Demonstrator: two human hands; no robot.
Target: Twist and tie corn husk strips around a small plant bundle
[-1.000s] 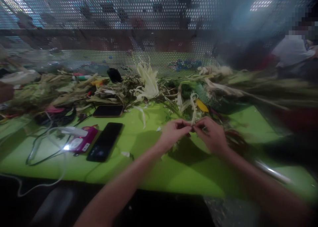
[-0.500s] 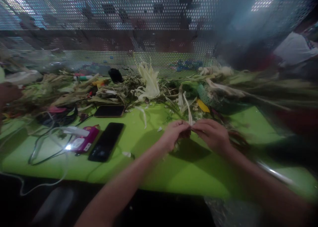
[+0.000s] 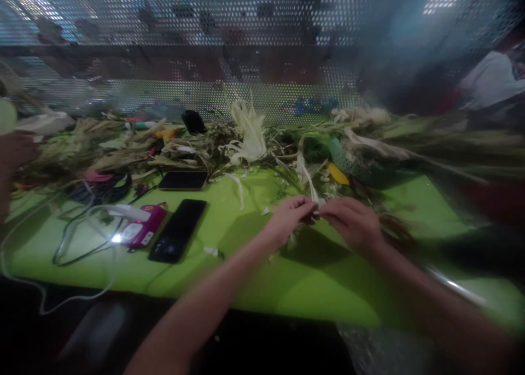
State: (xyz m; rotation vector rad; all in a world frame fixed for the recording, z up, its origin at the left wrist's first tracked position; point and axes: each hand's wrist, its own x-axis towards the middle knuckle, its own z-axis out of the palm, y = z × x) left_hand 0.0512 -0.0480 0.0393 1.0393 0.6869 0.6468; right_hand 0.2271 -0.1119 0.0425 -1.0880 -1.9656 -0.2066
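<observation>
A pale strip of corn husk [image 3: 312, 191] rises from between my fingertips above the green table. My left hand [image 3: 289, 216] is closed in a pinch at its lower end. From the other side my right hand [image 3: 353, 220] pinches at the same spot, thumb and fingers pressed together, the two hands almost touching. Their fingers partly hide what lies between them. Past the hands stands a fanned bunch of pale corn husks [image 3: 248, 134], and a loose curled husk strip [image 3: 238, 188] lies on the table in front of it.
To the left lie two phones [image 3: 178, 230] [image 3: 182, 180], a magenta power bank [image 3: 143, 228] with a lit lamp, and cables. Dried husks and stalks [image 3: 123, 140] run along the back, before a perforated metal screen [image 3: 197, 63]. Another person's hand [image 3: 16, 151] shows at the left edge.
The view has shifted slightly, moving the table items a little to the right. My fingers have moved slightly at the husk strip, and its upper end now leans lower against the husks behind.
</observation>
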